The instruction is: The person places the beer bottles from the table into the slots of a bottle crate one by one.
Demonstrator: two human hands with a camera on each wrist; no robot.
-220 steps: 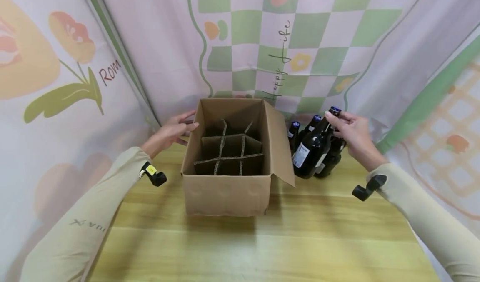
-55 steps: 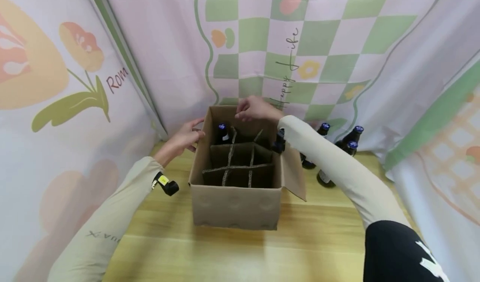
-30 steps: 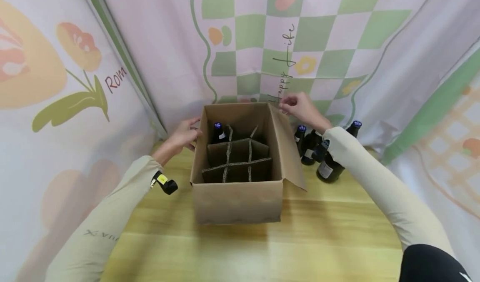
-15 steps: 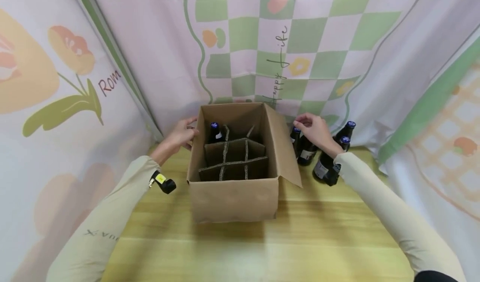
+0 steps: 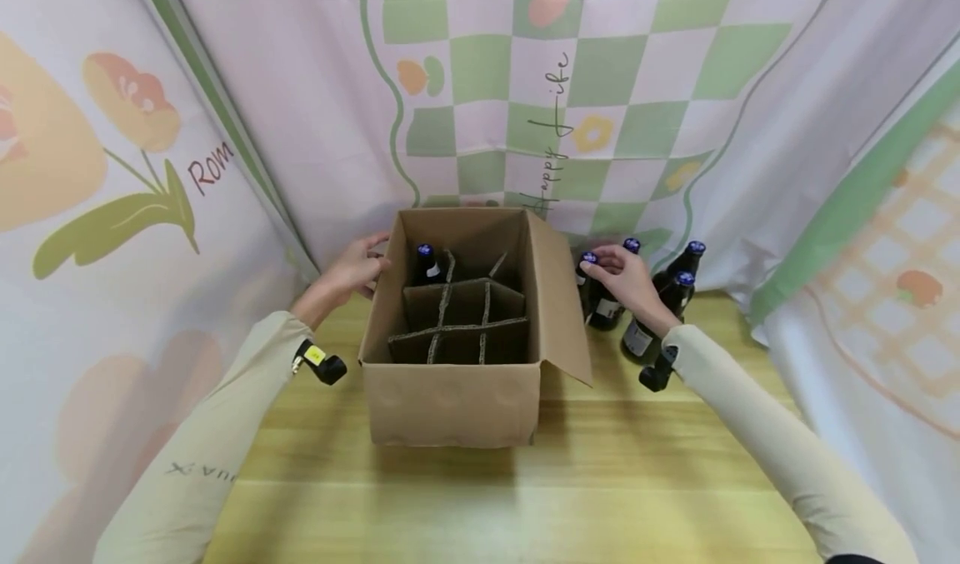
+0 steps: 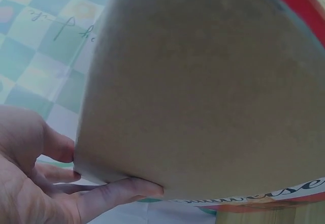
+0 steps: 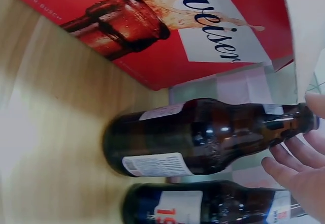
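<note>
An open cardboard box (image 5: 453,401) with crossed cardboard dividers (image 5: 482,326) stands mid-table. One dark, blue-capped beer bottle (image 5: 427,266) is upright in its back left compartment. At the box's left side, my left hand (image 5: 352,268) grips the edge; the left wrist view has the thumb on the brown cardboard (image 6: 203,92) and other fingers behind it. To the box's right, my right hand (image 5: 628,281) pinches a brown glass beer bottle (image 7: 203,132) by its neck, just below the cap. Its base appears to be on the table. A second beer bottle (image 7: 177,206) stands close beside it.
Several more beer bottles (image 5: 641,339) stand upright behind and to the right of the held one. The box's right flap (image 5: 566,314) slants outward, close to the held bottle. Patterned curtains (image 5: 480,89) surround the back and sides of the wooden table (image 5: 450,506).
One bottle has come into the back left compartment. My right hand has moved from over the box, rightward past the flap, and taken the nearest bottle's neck. My left hand stays at the box.
</note>
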